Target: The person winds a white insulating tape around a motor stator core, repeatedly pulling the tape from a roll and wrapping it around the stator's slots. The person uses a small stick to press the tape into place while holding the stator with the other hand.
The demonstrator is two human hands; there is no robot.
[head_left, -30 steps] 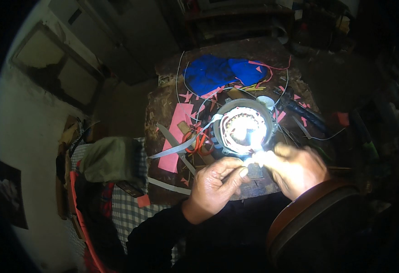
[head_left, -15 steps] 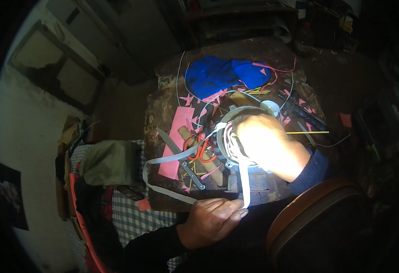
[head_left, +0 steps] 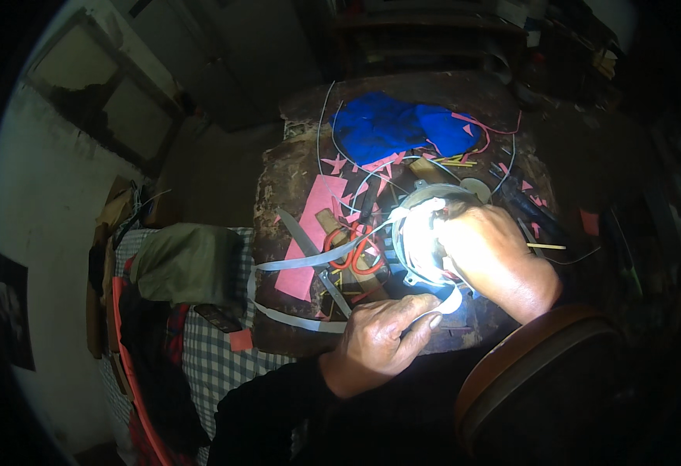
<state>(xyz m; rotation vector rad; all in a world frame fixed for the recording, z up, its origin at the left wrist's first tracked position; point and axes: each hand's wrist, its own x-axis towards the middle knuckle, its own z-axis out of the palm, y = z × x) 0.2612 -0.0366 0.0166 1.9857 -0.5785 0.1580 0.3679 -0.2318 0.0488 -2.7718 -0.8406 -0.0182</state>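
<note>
A round metal motor housing (head_left: 427,191) sits on the table's near right part, with wire windings (head_left: 414,242) around its opening, glaring in the lamp light. White cloth tape (head_left: 451,301) runs from the windings down to my left hand (head_left: 379,335), which pinches it between thumb and forefinger. The tape's long tail loops out to the left over the table edge. Over the housing, my right hand (head_left: 507,260) reaches in from the right, its fingers at the windings, partly hidden and washed out by glare.
Red-handled scissors (head_left: 356,247), a knife (head_left: 331,283) and a pink sheet (head_left: 315,221) lie left of the housing. Behind are a blue cloth (head_left: 402,132), pink scraps and thin wires. A round brown-rimmed object (head_left: 527,365) stands near right; a checked cloth (head_left: 228,365) is left.
My left hand has risen toward the housing, and the tape between has gone from a taut straight strip to a short curl. My right hand has shifted slightly right and lower; the view has shifted too.
</note>
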